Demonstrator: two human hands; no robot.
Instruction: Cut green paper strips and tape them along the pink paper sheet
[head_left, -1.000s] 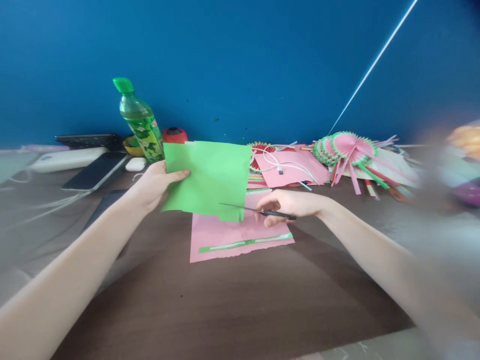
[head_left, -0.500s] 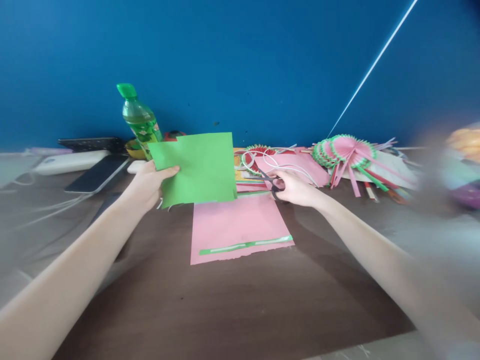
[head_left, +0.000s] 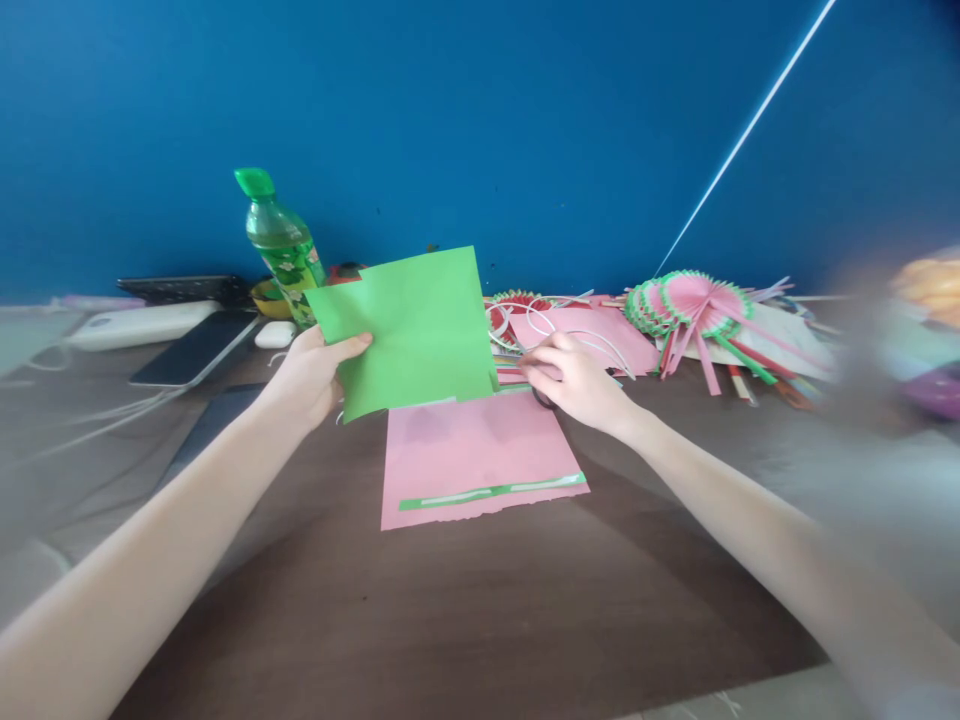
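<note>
My left hand (head_left: 311, 375) pinches the left edge of a green paper sheet (head_left: 412, 325), thumb on top, and holds it tilted above the table. My right hand (head_left: 577, 380) lies palm down just right of the sheet, its fingers curled over the black scissors (head_left: 538, 398); only a dark bit of them shows under the hand. Below both hands a pink sheet (head_left: 472, 455) lies flat on the brown table (head_left: 450, 620). A thin green strip (head_left: 491, 490) rests near the pink sheet's front edge.
A green bottle (head_left: 281, 245) stands at the back left, with a phone (head_left: 191, 345) and a white power bank (head_left: 135, 322) beside it. Pink paper, a white cable (head_left: 555, 320) and pleated pink-green paper fans (head_left: 694, 300) crowd the back right. A blue wall rises behind.
The scissors left the green sheet's lower edge and went back and right with my right hand, which now lies over them on the table. My left hand raised and tilted the sheet.
</note>
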